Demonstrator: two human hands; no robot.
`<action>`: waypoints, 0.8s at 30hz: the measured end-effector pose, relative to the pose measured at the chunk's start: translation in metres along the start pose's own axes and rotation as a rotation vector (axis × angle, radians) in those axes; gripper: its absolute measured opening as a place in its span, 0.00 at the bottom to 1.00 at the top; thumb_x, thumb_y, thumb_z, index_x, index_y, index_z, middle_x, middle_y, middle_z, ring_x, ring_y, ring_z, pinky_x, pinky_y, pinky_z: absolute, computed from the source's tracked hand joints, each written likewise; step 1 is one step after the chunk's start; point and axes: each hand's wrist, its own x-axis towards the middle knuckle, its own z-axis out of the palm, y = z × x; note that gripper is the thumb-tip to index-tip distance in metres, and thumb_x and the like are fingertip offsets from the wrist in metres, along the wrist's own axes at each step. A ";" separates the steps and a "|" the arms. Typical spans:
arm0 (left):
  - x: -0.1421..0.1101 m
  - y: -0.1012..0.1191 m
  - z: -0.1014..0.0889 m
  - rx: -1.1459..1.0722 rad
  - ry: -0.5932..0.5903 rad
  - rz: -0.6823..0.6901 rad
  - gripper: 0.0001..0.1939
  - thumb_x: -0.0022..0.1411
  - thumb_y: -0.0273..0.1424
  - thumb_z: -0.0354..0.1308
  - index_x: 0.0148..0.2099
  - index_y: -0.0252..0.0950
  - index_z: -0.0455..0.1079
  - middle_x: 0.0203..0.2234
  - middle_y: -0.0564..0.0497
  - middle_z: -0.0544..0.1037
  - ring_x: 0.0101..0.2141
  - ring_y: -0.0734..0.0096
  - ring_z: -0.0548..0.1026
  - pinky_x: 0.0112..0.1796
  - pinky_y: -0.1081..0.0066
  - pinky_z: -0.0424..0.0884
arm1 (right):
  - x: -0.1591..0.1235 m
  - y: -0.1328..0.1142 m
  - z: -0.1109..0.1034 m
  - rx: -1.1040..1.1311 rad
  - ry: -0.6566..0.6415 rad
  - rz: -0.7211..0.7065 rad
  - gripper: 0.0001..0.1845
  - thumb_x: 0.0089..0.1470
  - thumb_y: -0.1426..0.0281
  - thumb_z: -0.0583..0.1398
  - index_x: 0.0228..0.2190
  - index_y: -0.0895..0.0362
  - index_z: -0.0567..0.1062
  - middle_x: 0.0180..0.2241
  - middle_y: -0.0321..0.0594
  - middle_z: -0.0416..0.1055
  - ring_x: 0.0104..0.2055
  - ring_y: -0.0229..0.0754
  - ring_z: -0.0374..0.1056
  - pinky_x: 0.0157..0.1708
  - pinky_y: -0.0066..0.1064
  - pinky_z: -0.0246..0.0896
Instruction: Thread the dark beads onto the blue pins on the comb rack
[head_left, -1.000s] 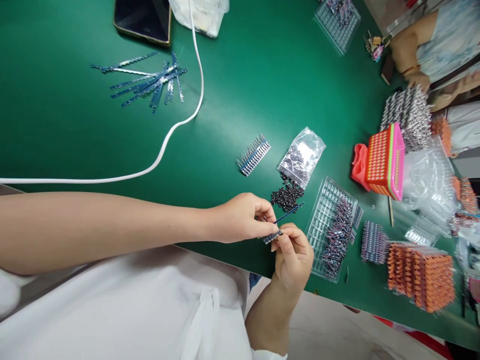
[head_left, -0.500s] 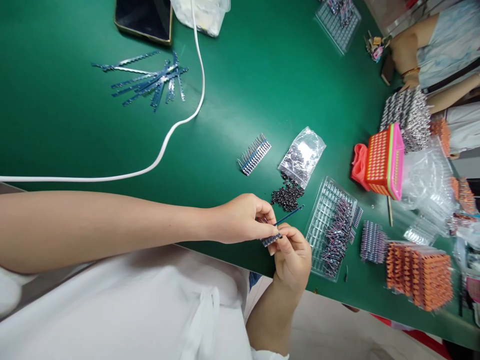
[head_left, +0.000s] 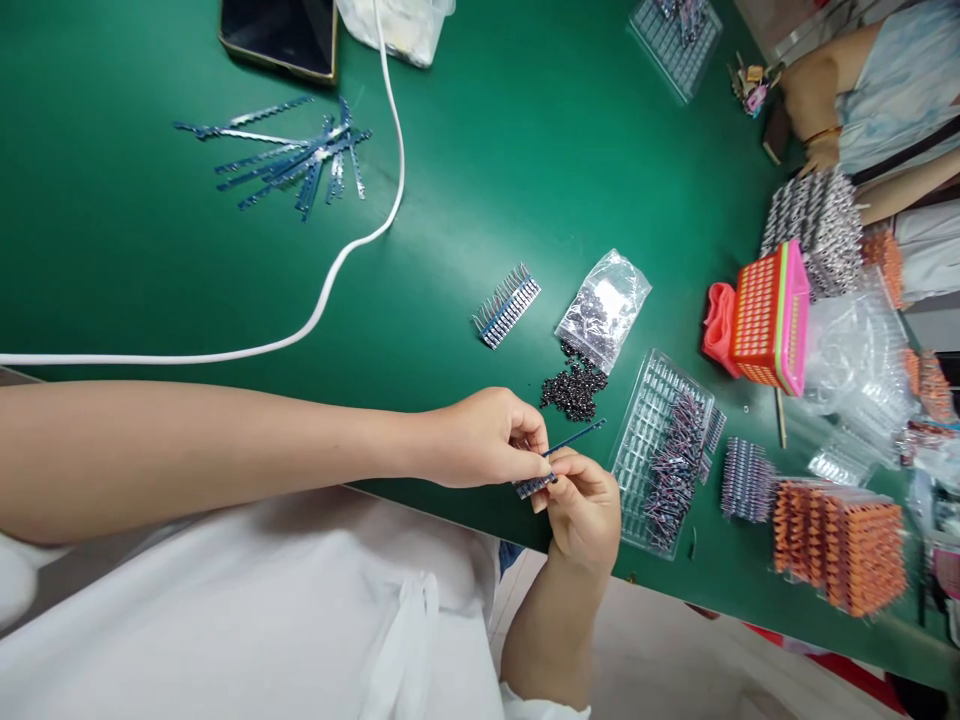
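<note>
Over the near edge of the green table [head_left: 525, 150], my left hand [head_left: 484, 438] pinches a blue taped strip of small components [head_left: 551, 458]; the strip's free end points toward a clear tray. My right hand [head_left: 581, 505] is closed just below it, fingertips on the strip's lower part. A pile of small black beads [head_left: 574, 387] lies just beyond both hands, spilling from a clear plastic bag [head_left: 604, 310]. A second short strip of components [head_left: 507, 306] lies further out on the table.
A clear tray with components [head_left: 660, 450] sits right of my hands. Orange part stacks [head_left: 840, 545], a pink basket [head_left: 769, 318], a white cable [head_left: 330, 275], empty blue strips [head_left: 289, 160], and a phone [head_left: 277, 35] lie around. Another person's arm [head_left: 825, 95] is at far right.
Both hands stay together on the strip; my right hand's fingers have shifted slightly left along it. The view has drifted a little.
</note>
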 end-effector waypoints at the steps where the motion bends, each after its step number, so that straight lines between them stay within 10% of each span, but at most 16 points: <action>1: 0.000 0.000 0.000 0.004 -0.002 -0.001 0.08 0.55 0.32 0.59 0.27 0.32 0.71 0.19 0.56 0.72 0.23 0.78 0.66 0.23 0.78 0.59 | 0.000 0.000 0.000 -0.005 0.001 -0.001 0.05 0.47 0.66 0.71 0.28 0.54 0.82 0.25 0.34 0.71 0.19 0.32 0.67 0.15 0.23 0.65; 24: 0.001 -0.001 0.000 -0.005 -0.037 -0.007 0.08 0.55 0.31 0.58 0.26 0.33 0.70 0.20 0.54 0.74 0.24 0.75 0.68 0.24 0.76 0.61 | -0.003 0.003 -0.002 -0.051 0.000 -0.019 0.02 0.49 0.68 0.70 0.28 0.52 0.82 0.27 0.34 0.71 0.21 0.33 0.68 0.16 0.24 0.66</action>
